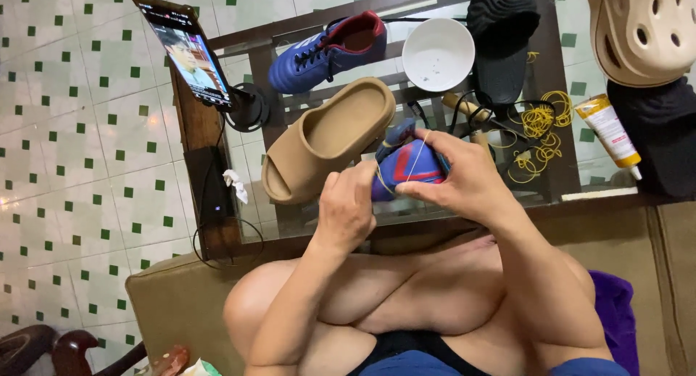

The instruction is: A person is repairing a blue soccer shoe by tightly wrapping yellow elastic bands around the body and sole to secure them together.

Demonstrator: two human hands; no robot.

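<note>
One glass table, green-checked tile floor

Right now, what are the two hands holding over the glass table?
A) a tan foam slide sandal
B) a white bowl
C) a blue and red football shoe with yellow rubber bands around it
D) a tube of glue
C: the left hand and right hand both grip the blue and red football shoe, with yellow rubber bands stretched across it.

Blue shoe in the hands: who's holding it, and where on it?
Both hands hold the blue shoe: the left hand grips its near end, the right hand wraps its top and far side.
</note>
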